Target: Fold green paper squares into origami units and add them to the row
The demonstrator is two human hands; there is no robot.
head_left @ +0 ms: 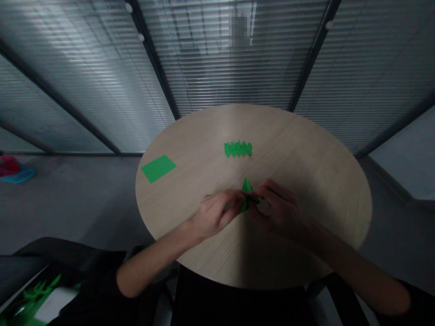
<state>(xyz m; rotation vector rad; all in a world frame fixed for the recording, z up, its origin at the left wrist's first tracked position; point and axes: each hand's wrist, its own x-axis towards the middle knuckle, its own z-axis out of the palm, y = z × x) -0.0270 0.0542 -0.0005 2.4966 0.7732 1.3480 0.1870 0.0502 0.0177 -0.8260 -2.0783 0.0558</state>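
Observation:
Between my two hands is a folded piece of green paper, held just above the round table. My left hand pinches its left side between thumb and fingers. On the opposite side my right hand grips it with the fingertips, hiding part of the folds. One pointed end of the paper sticks up beyond the fingers. Farther back lies a row of several small folded green paper pieces, set side by side. A flat stack or sheet of green paper rests near the table's left edge.
The round wooden table stands against a glass wall with blinds. A dark chair is at the lower left, with green items and something white by it. A red and blue object lies on the floor at far left.

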